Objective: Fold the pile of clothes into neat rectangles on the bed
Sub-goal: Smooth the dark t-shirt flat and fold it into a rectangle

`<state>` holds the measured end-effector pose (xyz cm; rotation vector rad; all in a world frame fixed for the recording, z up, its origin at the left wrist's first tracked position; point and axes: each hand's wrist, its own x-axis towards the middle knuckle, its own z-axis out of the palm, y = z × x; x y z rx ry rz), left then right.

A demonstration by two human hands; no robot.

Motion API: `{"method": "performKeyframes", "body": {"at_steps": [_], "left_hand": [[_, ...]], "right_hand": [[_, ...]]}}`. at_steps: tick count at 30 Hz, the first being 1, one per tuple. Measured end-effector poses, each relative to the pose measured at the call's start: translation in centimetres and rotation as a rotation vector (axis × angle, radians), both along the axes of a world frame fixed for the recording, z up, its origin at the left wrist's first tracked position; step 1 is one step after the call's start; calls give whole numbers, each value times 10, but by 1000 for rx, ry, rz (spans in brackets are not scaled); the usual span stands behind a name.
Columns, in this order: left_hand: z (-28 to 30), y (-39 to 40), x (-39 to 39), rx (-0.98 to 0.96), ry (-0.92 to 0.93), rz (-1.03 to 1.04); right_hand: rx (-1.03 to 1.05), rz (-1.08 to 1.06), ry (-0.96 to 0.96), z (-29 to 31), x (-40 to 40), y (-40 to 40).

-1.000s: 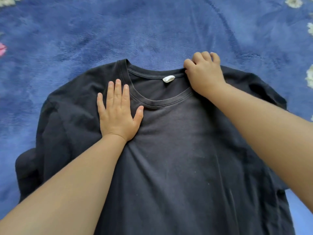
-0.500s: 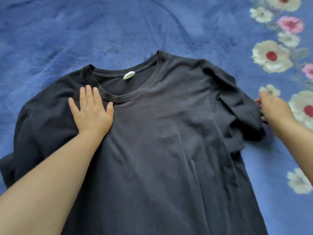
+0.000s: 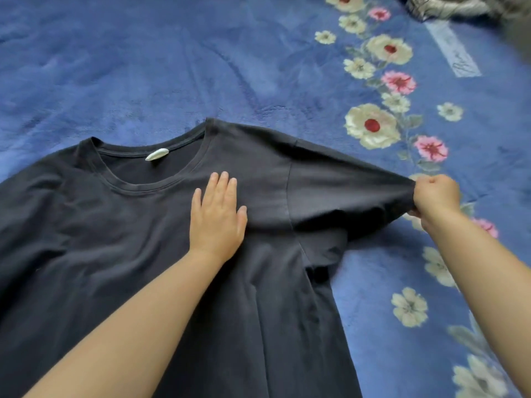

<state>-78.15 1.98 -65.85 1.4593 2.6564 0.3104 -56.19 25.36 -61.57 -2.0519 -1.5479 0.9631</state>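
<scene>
Blue plush bed cover (image 3: 178, 61) fills the view, a band of cream and pink flowers (image 3: 373, 124) running down its right side. It gives a broad, soft bed for spreading clothes out.

Dark T-shirt (image 3: 120, 225) lies front up across the cover, neck opening toward the far side, white neck label (image 3: 157, 154) showing inside the collar. Its left shoulder and sleeve run off the left edge of view, with loose wrinkles across the chest there. Hem is out of view below.

Left hand (image 3: 217, 215) is flat on the chest just right of the collar, fingers straight and together, palm pressing down. Judged purpose: an anchor, so the body of the shirt does not slide while the other side is pulled.

Right sleeve (image 3: 344, 185) is drawn out taut toward the flower band, its upper edge a straight line from the collar to the cuff. Slack folds remain under the armpit seam.

Right hand (image 3: 435, 196) is clenched on the cuff end of that sleeve, fingers curled round the fabric, pulling it away from the pressing palm. Likely aim: flatten the sleeve before any fold is made.

Far top right, a crumpled patterned cloth (image 3: 448, 7) lies on the bed, possibly more of the pile; too blurred to tell.

Folding proper looks not yet begun.
</scene>
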Motion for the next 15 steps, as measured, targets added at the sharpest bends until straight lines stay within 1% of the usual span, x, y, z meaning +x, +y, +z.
{"method": "performKeyframes", "body": {"at_steps": [2,3,4,6,7,9,12,15], "left_hand": [[-10,1,1,-63,-47,67],[-16,1,3,-73,-51,92],[-20,-1,4,-73,-45,109],[-26,-1,6,-40,-36,127],[-28,-1,7,-33,-40,132],[-30,1,8,-31,-37,135],[-30,1,8,-34,-43,139],[-31,1,6,-40,-51,147]], "right_hand": [[-80,-156,121,-6,9,6],[-105,-198,205,-8,14,5],[-151,-182,281,-8,16,-1],[-291,-22,460,-7,19,-22],[-365,91,554,-7,21,-34],[-448,247,664,-13,26,-56],[-385,322,877,-19,23,-67],[-264,269,1112,-3,4,-58]]}}
